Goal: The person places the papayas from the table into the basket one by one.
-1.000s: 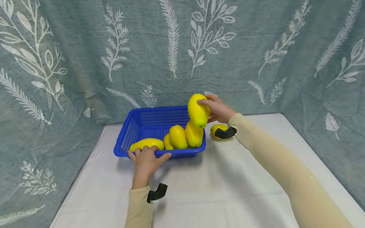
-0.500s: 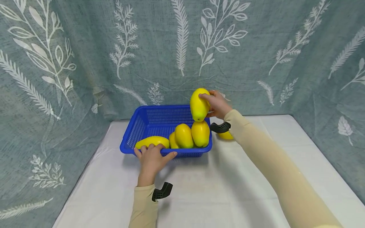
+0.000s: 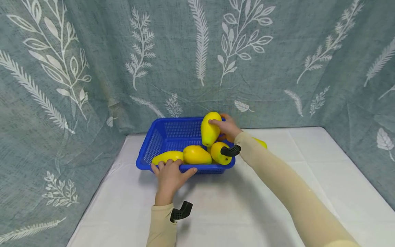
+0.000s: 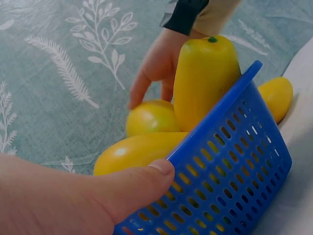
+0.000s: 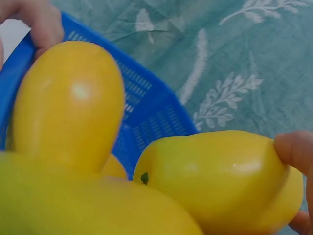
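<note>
Nearest, the left hand (image 3: 170, 178) grips the front rim of the blue basket (image 3: 160, 137), which sits at the table's (image 3: 234, 206) far edge. Beyond, the right hand (image 3: 226, 127) holds an upright yellow mango (image 3: 210, 130) inside the basket's far-right corner.

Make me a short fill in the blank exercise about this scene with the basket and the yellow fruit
1. The right hand holds a ____ fruit upright over the basket.
2. The left hand grips the near rim of the ____ basket.
3. One more fruit lies outside the basket, on the ____ tablecloth.

Missing words: yellow; blue; white
</note>
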Tool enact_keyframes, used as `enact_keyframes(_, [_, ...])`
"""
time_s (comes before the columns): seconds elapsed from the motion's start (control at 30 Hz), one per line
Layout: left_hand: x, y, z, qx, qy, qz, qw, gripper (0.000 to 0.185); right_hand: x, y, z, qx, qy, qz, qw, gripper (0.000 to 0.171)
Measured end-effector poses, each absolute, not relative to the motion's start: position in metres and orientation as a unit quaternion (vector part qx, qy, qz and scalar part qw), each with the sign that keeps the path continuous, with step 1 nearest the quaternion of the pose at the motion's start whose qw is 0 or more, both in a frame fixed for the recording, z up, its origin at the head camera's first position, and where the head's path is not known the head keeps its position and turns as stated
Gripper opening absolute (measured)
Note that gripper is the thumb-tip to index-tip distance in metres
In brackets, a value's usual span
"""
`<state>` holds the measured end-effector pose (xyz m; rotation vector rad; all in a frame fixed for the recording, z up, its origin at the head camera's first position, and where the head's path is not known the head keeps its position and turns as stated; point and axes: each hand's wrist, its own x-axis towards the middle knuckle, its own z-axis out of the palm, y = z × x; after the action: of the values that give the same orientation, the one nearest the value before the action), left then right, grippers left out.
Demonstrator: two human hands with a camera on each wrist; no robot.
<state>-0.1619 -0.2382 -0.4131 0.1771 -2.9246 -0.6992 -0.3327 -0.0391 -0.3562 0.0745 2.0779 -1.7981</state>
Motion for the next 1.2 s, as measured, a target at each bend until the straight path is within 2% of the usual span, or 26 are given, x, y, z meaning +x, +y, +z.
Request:
enact_keyframes(0.4, [-0.163, -0.237, -0.411, 0.061, -0.968, -0.236, 0.064, 0.06, -0.329, -0.042, -0.365, 0.045, 0.76, -0.619, 0.194, 0.078])
enact_keyframes(0.7, [-0.162, -0.239, -0.413, 0.06, -0.969, -0.234, 0.061, 0.061, -0.328, -0.033, -0.355, 0.034, 0.752, -0.617, 0.227, 0.077])
enact_keyframes(0.9, [-0.163, -0.237, -0.413, 0.056, -0.968, -0.236, 0.059, 0.06, -0.333, 0.011, -0.325, 0.022, 0.76, -0.618, 0.2, 0.076])
enact_keyframes(1.2, [-0.165, -0.238, -0.413, 0.054, -0.97, -0.234, 0.044, 0.064, -0.331, 0.118, -0.302, 0.063, 0.784, -0.6, 0.147, 0.079])
